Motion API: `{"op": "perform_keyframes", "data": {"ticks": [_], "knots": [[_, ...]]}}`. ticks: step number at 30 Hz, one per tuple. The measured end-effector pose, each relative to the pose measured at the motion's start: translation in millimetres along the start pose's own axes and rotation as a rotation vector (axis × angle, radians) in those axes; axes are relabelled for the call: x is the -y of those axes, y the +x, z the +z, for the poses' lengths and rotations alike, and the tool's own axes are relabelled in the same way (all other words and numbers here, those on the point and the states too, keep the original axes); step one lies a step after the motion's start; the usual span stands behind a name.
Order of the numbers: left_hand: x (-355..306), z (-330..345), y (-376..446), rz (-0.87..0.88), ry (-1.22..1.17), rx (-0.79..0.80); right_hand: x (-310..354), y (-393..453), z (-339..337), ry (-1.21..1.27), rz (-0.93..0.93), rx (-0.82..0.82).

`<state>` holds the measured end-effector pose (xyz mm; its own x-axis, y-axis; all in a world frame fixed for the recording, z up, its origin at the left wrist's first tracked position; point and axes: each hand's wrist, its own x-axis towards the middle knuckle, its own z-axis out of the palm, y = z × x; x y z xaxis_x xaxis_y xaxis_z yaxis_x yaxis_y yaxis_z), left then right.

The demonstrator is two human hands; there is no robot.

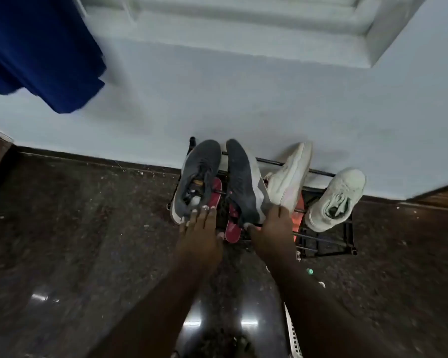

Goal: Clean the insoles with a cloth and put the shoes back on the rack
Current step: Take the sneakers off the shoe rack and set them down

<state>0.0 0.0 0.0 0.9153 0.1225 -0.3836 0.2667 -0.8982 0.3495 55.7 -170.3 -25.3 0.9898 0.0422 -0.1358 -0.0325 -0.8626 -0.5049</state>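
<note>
Flat, left hand touches grey shoe.

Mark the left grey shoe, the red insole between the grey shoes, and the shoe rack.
left grey shoe (199, 166), head view, on its upper near the toe.
red insole (214, 193), head view, on its upper half.
shoe rack (348, 229), head view, on its right frame bar.

A black wire rack stands on the dark speckled floor against the wall. On its top tier sit two grey shoes side by side and two white shoes; a red insole shows below, between the grey pair.
</note>
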Motion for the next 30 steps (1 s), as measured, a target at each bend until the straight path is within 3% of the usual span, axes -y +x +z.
{"op": "perform_keyframes", "data": {"ticks": [6, 9, 11, 13, 15, 18, 20, 22, 25, 27, 30], "knots": [[4, 32, -2, -0.003, -0.031, -0.124, 0, 35, 33, -0.076, 0.058, -0.064], [9, 40, -7, 0.070, 0.048, -0.180, -2, 42, 45, -0.070, 0.108, -0.033], [2, 41, -8, 0.119, -0.028, -0.237, 0, 44, 45, -0.030, 0.146, -0.031], [-15, 30, -4, 0.098, -0.230, -0.192, 4, 45, 39, 0.041, 0.181, -0.043], [-30, 22, 10, -0.045, -0.510, -0.158, 6, 46, 34, 0.184, 0.270, -0.040], [-41, 8, 38, -0.417, -1.161, 0.033, 11, 36, 25, 0.718, 0.479, 0.043], [-37, 4, 45, -0.505, -1.362, 0.230, 13, 22, 16, 1.086, 0.581, 0.145], [-37, 2, 46, -0.472, -1.388, 0.267, 16, 10, 1, 1.265, 0.576, 0.230], [-36, 14, 43, -0.424, -1.278, 0.011, 13, 6, -7, 1.255, 0.457, 0.265], [-31, 21, 40, -0.321, -1.089, -0.116, 15, 6, -4, 1.114, 0.369, 0.250], [-21, 40, 31, -0.216, -0.890, -0.102, 9, 7, 6, 0.693, 0.285, 0.139]]}}
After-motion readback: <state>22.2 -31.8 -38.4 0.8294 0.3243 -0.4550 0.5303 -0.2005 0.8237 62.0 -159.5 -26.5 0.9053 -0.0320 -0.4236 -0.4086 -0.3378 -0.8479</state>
